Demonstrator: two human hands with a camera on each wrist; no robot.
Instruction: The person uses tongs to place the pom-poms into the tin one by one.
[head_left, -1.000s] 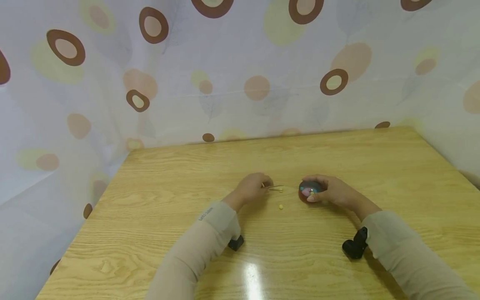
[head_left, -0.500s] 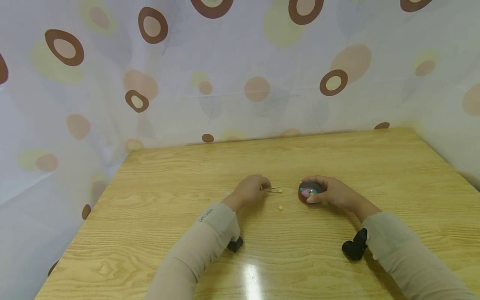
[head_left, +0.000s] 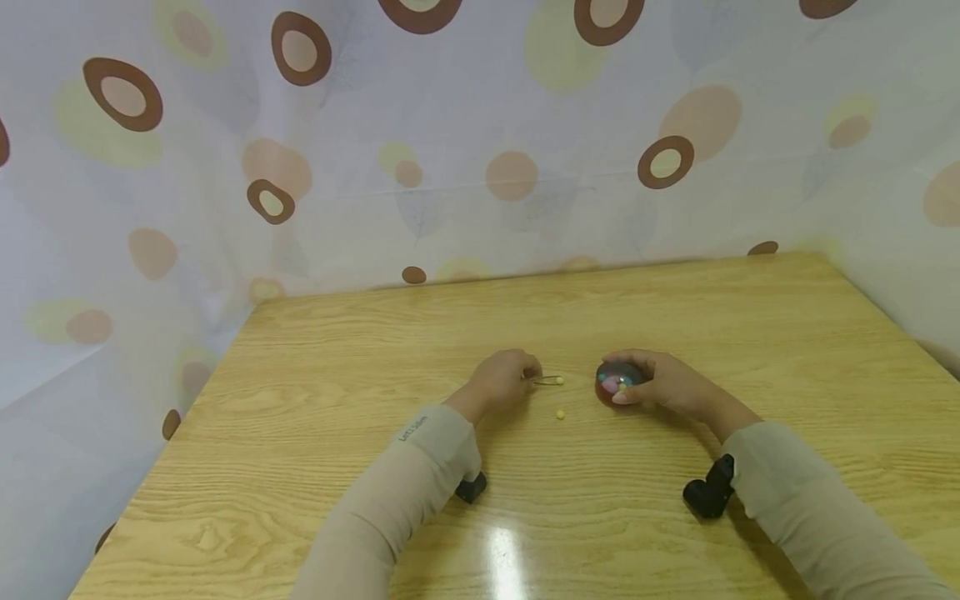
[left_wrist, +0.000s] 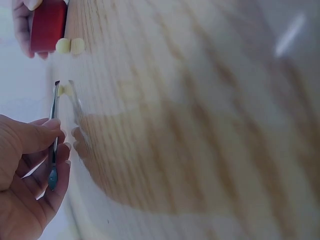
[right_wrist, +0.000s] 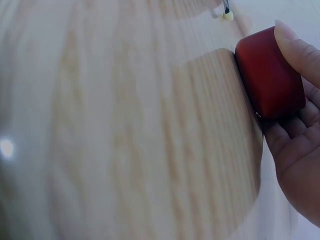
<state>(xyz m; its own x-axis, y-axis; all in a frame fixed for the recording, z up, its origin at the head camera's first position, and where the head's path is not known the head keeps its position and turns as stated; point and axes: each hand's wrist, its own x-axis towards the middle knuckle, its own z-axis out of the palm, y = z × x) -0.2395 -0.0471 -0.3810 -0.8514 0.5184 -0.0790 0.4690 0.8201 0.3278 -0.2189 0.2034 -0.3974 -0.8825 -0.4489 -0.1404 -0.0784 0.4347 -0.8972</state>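
Observation:
My left hand (head_left: 504, 379) pinches a pair of metal tweezers (left_wrist: 54, 135) between thumb and fingers. The tweezer tips point right and meet a small yellow bead (head_left: 559, 381) low over the table; whether the bead touches the wood is unclear. Nearer me lies a second yellow bead (head_left: 560, 415), seen closer in the left wrist view. My right hand (head_left: 671, 385) grips a round red container (right_wrist: 270, 75) that sits on the table, thumb and fingers on its sides. Pink, blue and yellow pieces (head_left: 613, 384) show at its top.
The wood-grain table (head_left: 337, 358) is glossy and reflects the hands. A white curtain (head_left: 450, 100) with brown and pastel circles hangs behind it and at both sides. A black wrist device (head_left: 708, 496) sits beneath the right sleeve.
The tweezer tips have moved down onto the upper bead and drawn closer together. My right hand and the red container have stayed in place.

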